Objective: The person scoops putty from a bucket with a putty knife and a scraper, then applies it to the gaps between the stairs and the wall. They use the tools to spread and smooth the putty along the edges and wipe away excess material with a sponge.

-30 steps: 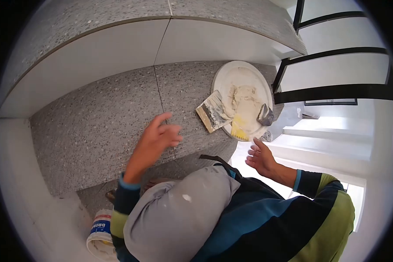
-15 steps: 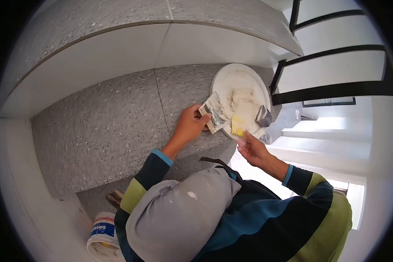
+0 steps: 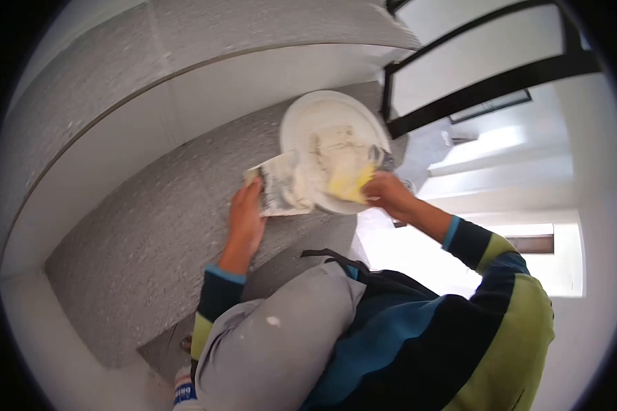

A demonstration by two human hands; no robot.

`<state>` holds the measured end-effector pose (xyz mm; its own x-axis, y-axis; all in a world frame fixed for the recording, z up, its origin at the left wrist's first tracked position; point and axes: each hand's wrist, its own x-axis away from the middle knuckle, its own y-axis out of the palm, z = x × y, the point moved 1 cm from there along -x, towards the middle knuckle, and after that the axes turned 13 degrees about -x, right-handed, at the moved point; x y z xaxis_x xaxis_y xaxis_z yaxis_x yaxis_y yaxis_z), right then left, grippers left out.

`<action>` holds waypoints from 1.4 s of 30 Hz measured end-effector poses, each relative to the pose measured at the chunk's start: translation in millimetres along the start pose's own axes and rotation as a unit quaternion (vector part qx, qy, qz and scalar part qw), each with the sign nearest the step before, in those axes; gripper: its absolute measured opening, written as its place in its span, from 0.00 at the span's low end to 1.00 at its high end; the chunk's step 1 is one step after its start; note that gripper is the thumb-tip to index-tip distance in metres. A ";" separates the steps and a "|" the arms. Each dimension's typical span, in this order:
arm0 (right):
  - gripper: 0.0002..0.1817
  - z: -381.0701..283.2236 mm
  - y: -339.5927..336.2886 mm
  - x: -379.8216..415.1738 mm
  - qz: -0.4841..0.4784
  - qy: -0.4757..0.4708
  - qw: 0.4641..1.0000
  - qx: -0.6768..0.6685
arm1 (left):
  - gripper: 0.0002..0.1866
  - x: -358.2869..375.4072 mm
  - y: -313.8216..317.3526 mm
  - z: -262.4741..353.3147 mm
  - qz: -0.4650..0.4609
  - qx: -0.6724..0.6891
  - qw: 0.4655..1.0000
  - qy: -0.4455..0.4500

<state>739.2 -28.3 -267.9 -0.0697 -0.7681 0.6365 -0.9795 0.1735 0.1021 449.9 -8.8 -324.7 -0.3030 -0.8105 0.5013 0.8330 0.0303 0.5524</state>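
My left hand [image 3: 245,216] is closed on the near edge of a broad flat scraper [image 3: 284,185] smeared with white paste, tilted over the left rim of a round white lid [image 3: 298,113]. Between the fingers of my right hand [image 3: 389,196] is a small yellow notched spreader [image 3: 348,183], blurred by motion above the lid's near part. Whitish paste [image 3: 336,144] is spread across the lid. A dark grey crumpled item [image 3: 384,159] lies at its right rim, partly behind the right hand and spreader.
The lid rests on a speckled grey stair tread [image 3: 151,212], below a white riser [image 3: 219,89]. A black metal railing [image 3: 487,85] stands at the right. At the lower left, part of a white bucket [image 3: 185,390] shows beside my grey-clad knee [image 3: 288,322].
The view has shifted and turned. My right hand has moved from beside the yellow spreader to gripping it. The scraper now lies flatter to view, turned more toward the lid.
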 end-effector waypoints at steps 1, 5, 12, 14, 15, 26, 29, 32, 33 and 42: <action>0.07 -13.3 11.3 1.3 0.004 -0.070 0.991 0.117 | 0.17 -4.1 -0.9 -2.5 -0.007 0.010 1.000 -0.009; 0.13 -44.9 31.1 3.1 0.001 -0.308 0.778 0.548 | 0.18 -14.3 5.0 -6.7 -0.019 0.048 0.998 -0.025; 0.13 -1.0 39.9 -2.7 -0.141 -0.407 0.432 0.792 | 0.20 -24.7 -0.9 -19.9 -0.084 0.117 0.989 -0.017; 0.09 -18.5 48.2 7.4 -0.149 -0.351 0.423 0.822 | 0.20 -20.2 -5.6 -15.0 -0.083 0.121 0.989 -0.002; 0.08 -35.7 57.6 15.6 -0.165 -0.322 0.442 0.821 | 0.20 -14.2 -7.9 -10.9 -0.085 0.124 0.989 0.000; 0.17 -9.9 211.8 -5.5 -0.352 -0.088 0.932 0.017 | 0.21 114.4 -99.5 33.9 0.174 0.162 0.887 0.395; 0.18 15.1 259.8 -4.0 -0.390 0.039 0.919 -0.035 | 0.22 129.9 -110.6 14.6 0.287 0.121 0.840 0.445; 0.20 37.9 315.8 23.1 -0.454 0.146 0.877 -0.061 | 0.19 178.7 -126.0 3.9 0.404 0.040 0.753 0.518; 0.20 44.6 328.1 30.5 -0.458 0.190 0.867 -0.058 | 0.17 193.5 -126.1 -5.7 0.464 -0.051 0.740 0.485; 0.20 67.3 383.5 40.3 -0.594 0.278 0.755 0.008 | 0.19 263.4 -133.1 -9.6 0.562 -0.507 0.457 0.468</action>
<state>348.0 -34.2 -254.5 0.9452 0.0027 0.3265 -0.2912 -0.4455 0.8466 263.7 -231.9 -272.6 0.5142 -0.5270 -0.6766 0.1496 0.8319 -0.5343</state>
